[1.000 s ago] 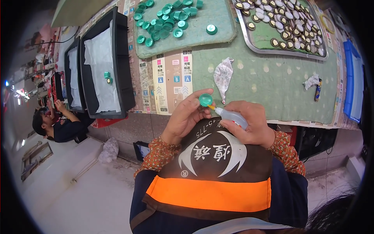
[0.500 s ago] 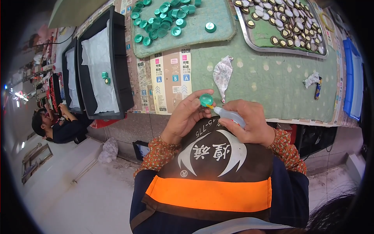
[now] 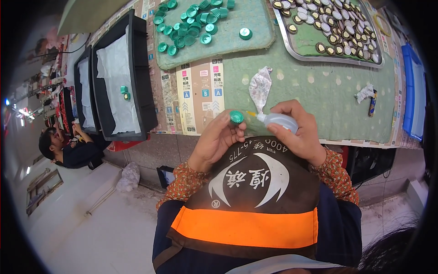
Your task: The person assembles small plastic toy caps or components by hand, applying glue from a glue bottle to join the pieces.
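Between the thumb and fingers of my left hand (image 3: 215, 137) is a small green fluted bottle cap (image 3: 237, 117), its hollow side facing up. My right hand (image 3: 299, 130) grips a translucent squeeze bottle (image 3: 281, 122), whose thin yellow nozzle tip (image 3: 251, 113) points at the cap with a gap between them. Just beyond the bottle, a crumpled, stained white cloth (image 3: 260, 86) lies on the green mat (image 3: 315, 102). At the top, a pale green tray (image 3: 237, 45) carries many similar green caps (image 3: 189, 28); one cap (image 3: 245, 33) stands apart on its right.
A metal tray (image 3: 303, 57) at the top right holds dark caps and whitish discs (image 3: 349, 29). Black bins (image 3: 142, 91) lined with white paper stand at left, with two green caps inside one. A small tube (image 3: 372, 104) and blue crate (image 3: 413, 91) are at right. Another person (image 3: 68, 148) sits far left.
The squeeze bottle has moved right, its nozzle now out of the green cap. My left hand has shifted the cap slightly left and tilted it.
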A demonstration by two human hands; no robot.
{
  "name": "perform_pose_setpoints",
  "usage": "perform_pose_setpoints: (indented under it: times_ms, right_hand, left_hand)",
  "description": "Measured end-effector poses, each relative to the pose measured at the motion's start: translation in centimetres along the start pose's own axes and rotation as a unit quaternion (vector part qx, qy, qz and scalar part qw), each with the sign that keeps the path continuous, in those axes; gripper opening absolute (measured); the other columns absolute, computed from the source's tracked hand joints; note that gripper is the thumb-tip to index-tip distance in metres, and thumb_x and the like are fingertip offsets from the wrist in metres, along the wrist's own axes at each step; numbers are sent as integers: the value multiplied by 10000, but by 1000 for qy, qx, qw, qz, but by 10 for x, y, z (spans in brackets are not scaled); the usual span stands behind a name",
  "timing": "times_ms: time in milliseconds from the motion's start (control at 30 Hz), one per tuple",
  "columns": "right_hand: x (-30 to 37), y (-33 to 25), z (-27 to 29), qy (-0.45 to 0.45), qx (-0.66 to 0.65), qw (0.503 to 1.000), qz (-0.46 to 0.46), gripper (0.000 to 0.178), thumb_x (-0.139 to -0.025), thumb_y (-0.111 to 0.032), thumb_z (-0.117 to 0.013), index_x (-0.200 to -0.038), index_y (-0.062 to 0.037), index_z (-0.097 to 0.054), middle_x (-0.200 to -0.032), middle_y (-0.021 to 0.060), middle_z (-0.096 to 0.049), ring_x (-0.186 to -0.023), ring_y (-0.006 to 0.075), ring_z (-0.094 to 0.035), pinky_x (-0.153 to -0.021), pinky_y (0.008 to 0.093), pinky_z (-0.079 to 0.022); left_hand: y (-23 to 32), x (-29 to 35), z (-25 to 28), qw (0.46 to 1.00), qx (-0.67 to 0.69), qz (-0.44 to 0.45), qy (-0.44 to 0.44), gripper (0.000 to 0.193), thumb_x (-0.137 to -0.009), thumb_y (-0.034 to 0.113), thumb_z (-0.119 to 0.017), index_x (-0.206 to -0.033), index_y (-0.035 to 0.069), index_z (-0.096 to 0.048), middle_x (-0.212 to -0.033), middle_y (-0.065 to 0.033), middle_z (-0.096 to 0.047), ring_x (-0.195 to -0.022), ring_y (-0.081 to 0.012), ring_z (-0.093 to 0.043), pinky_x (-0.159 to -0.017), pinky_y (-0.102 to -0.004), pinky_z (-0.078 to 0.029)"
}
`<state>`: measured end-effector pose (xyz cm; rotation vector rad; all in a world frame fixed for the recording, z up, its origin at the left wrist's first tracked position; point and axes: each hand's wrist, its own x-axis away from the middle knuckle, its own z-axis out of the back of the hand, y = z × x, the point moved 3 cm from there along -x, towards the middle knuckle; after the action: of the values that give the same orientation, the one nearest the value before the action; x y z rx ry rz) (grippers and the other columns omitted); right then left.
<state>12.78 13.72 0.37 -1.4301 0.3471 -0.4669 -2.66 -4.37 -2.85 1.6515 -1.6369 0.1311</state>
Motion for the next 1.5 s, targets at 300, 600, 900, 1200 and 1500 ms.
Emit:
perform_pose_setpoints:
  times_ms: [300,600,900,1200,1500]
  right_hand:
    - [-7,26,20,26,16,998,-56,282,-962,-210,-716,-1140,-16,-618,-935,104,-707,-859,135,-670,-748,297,-524]
    - [-11,32,29,9,86,995,-52,312,-981,-255,-691,-1194,-36,-629,-987,156,-703,-860,261,-698,-766,351,-539]
    - [-16,29,28,17,166,986,-9,298,-978,-228,-682,-1207,-45,-633,-1036,173,-677,-895,344,-695,-753,387,-547]
    - [-27,20,37,55,304,951,25,271,-942,-181,-695,-1177,-65,-624,-1024,145,-571,-847,364,-637,-726,453,-518]
    - [-72,23,121,232,467,850,80,157,-883,-120,-685,-1016,-42,-653,-977,161,-582,-937,367,-611,-756,477,-508]
  left_hand:
    - [9,1,6,990,-126,-47,45,293,-1043,211,-594,-1277,70,-490,-1120,-89,-633,-998,-153,-641,-921,-336,-551]
    - [18,2,2,949,-276,-144,56,364,-965,27,-625,-1287,79,-464,-1293,-103,-571,-1192,-175,-592,-968,-333,-536]
    - [22,-1,-5,935,-303,-181,40,427,-912,-108,-590,-1253,106,-446,-1304,-110,-553,-1172,-147,-551,-998,-318,-507]
    - [23,0,-7,922,-346,-164,61,480,-962,11,-595,-1428,62,-492,-1341,-85,-567,-1153,-142,-559,-1004,-327,-496]
    - [20,-3,-10,935,-315,-162,21,430,-1027,133,-559,-1442,52,-476,-1253,-93,-619,-1023,-125,-569,-960,-316,-498]
